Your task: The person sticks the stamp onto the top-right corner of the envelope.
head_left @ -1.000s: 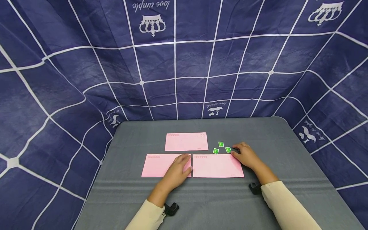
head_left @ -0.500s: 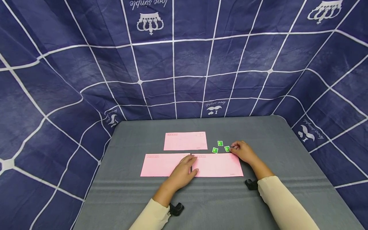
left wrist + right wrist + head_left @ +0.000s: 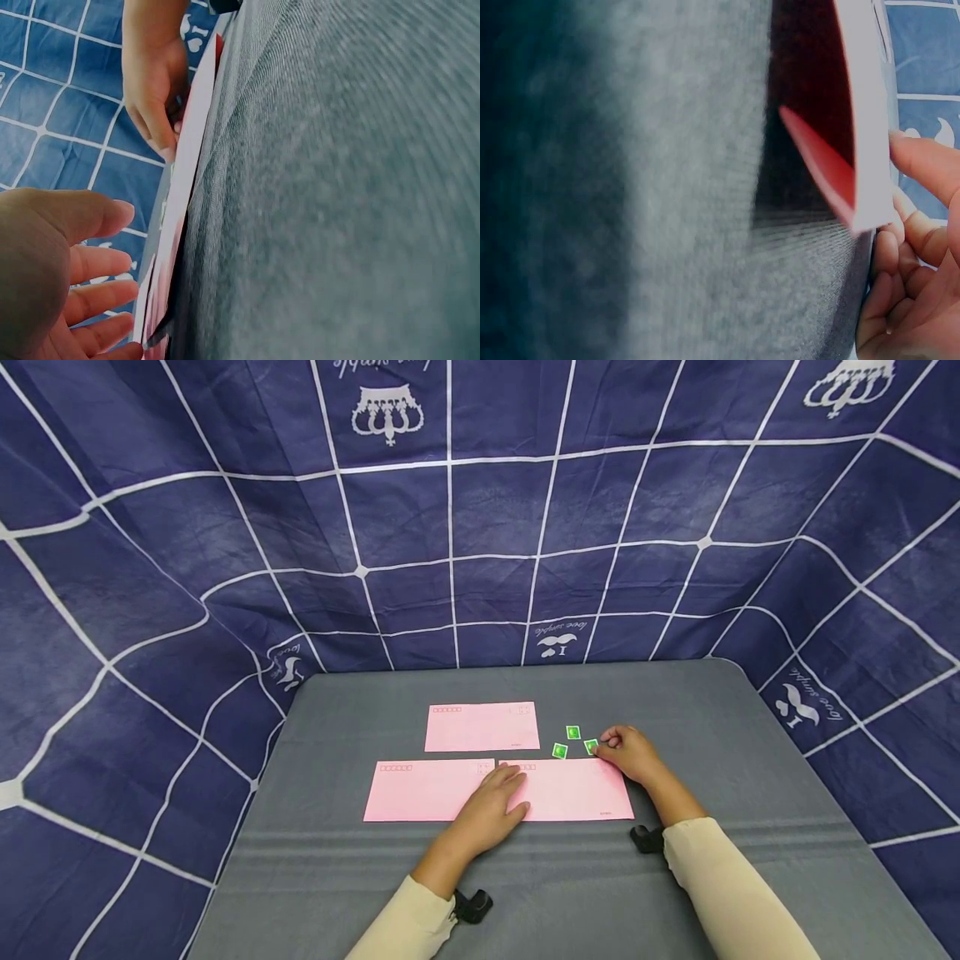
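Observation:
My left hand (image 3: 487, 814) lies spread over the inner end of the right-hand pink envelope (image 3: 573, 793), fingers relaxed and apart in the left wrist view. Just left is a second pink envelope (image 3: 420, 793). Three small green stamps lie beyond the right-hand envelope: a far one (image 3: 573, 732), a left one (image 3: 559, 751) and a right one (image 3: 591, 746). My right hand (image 3: 633, 756) has its thumb tip at the edge of the right stamp, its other fingers curled. I cannot tell whether it pinches that stamp. The right wrist view shows the envelope's raised edge (image 3: 871, 112) beside the thumb.
A third pink envelope (image 3: 480, 727) lies farther back, left of the stamps. Everything sits on a grey cloth-covered table (image 3: 555, 885). Dark blue curtains (image 3: 495, 518) with white lines enclose its back and sides. Black wrist cameras (image 3: 474, 906) hang near the table surface.
My left hand has slid right, from the left envelope onto the right-hand one. My right thumb has come closer to the right stamp and the fingers have curled in. The stamps stay put.

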`<move>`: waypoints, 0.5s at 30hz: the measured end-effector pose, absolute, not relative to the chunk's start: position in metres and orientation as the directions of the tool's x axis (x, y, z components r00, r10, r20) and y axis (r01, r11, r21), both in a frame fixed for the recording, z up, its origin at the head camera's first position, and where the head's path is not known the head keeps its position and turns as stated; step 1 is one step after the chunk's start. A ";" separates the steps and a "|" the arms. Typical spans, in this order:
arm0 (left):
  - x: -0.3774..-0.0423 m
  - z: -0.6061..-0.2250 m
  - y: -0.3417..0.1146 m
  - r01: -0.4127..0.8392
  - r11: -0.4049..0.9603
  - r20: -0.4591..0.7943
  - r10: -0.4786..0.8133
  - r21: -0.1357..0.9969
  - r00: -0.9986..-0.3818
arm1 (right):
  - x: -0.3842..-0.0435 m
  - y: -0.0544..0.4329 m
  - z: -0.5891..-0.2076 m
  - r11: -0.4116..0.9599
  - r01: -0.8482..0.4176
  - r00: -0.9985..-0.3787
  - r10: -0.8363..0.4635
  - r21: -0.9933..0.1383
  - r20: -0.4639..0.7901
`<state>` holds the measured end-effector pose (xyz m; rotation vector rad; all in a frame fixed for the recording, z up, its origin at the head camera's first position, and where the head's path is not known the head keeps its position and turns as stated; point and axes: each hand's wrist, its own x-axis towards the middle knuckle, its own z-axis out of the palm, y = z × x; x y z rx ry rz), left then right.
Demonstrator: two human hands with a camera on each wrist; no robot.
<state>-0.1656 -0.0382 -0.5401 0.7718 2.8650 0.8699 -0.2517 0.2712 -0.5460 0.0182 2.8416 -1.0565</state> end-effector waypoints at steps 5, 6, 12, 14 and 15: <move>-0.166 -0.540 -0.032 0.471 0.716 0.096 0.498 0.515 -0.862 | -0.251 0.271 -0.547 0.747 0.061 -0.993 -0.021 -0.662 -0.115; -0.167 -0.540 -0.031 0.476 0.715 0.096 0.503 0.512 -0.859 | -0.252 0.272 -0.547 0.744 0.063 -0.993 -0.019 -0.665 -0.116; -0.168 -0.539 -0.027 0.493 0.723 0.088 0.520 0.483 -0.849 | -0.252 0.271 -0.547 0.735 0.080 -0.992 -0.008 -0.674 -0.127; -0.168 -0.539 -0.026 0.496 0.732 0.088 0.520 0.468 -0.850 | -0.254 0.271 -0.547 0.732 0.083 -0.992 -0.005 -0.676 -0.127; -0.168 -0.538 -0.026 0.496 0.737 0.087 0.519 0.460 -0.851 | -0.254 0.271 -0.547 0.731 0.082 -0.992 -0.004 -0.678 -0.125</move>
